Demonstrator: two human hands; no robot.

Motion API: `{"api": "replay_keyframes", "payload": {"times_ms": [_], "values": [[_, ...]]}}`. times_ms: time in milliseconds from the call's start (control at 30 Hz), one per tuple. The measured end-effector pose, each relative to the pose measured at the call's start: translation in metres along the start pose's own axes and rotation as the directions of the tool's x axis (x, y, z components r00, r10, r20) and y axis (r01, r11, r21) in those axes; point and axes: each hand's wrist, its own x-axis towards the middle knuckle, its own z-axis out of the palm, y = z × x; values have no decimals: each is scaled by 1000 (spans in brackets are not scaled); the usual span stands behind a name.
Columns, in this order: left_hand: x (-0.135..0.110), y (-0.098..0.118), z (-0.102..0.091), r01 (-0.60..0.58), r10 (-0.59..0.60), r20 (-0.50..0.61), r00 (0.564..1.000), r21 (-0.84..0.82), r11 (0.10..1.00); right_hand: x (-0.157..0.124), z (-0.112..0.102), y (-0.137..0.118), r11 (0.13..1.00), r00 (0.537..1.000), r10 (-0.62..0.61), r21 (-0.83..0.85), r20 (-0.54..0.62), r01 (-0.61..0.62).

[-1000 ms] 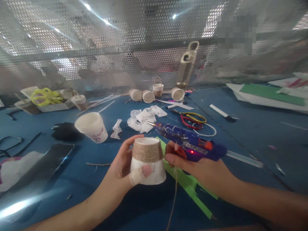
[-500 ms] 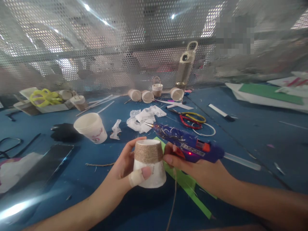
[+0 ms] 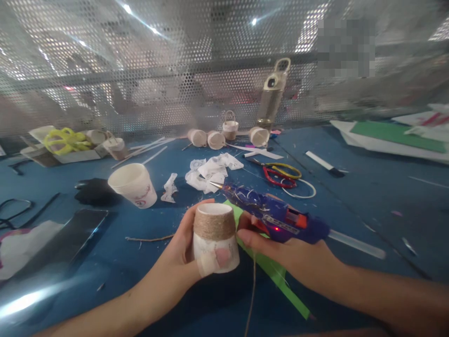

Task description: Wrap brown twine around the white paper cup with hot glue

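My left hand (image 3: 182, 255) is wrapped round an upside-down white cup (image 3: 214, 238) whose upper half is wound with brown twine; a bandaged thumb presses its front. A loose twine strand (image 3: 251, 299) hangs down from the cup toward me. My right hand (image 3: 280, 248) grips a blue hot glue gun (image 3: 277, 214) with a red light on, its nozzle pointing left and away, above the cup. The right fingertips touch the cup's right side. A green paper strip (image 3: 277, 276) lies under the hands.
On the blue table lie a plain white cup (image 3: 133, 185), white lace scraps (image 3: 210, 171), red and yellow scissors (image 3: 280, 174), a dark phone (image 3: 66, 236), several small cups (image 3: 215, 139), a tray with yellow scissors (image 3: 65, 140), and a bottle (image 3: 271, 96) by the perforated screen.
My left thumb has slid from the cup's left edge to its front, and the cup has turned slightly. The glue gun has shifted a little with my right hand.
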Motion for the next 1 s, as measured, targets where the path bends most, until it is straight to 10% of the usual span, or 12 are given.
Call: {"api": "replay_keyframes", "payload": {"times_ms": [367,667,1000], "values": [[-4,11,-3,-7,4,-39,999,-61,998,0,-11,-2,968,977,-212,-145,-37,205],[-3,6,-14,-23,28,24,999,-216,976,-6,-38,8,854,861,-466,-151,203,497],[-11,29,-1,78,-104,-75,992,-293,953,2,-46,13,746,831,-496,-365,253,557]]}}
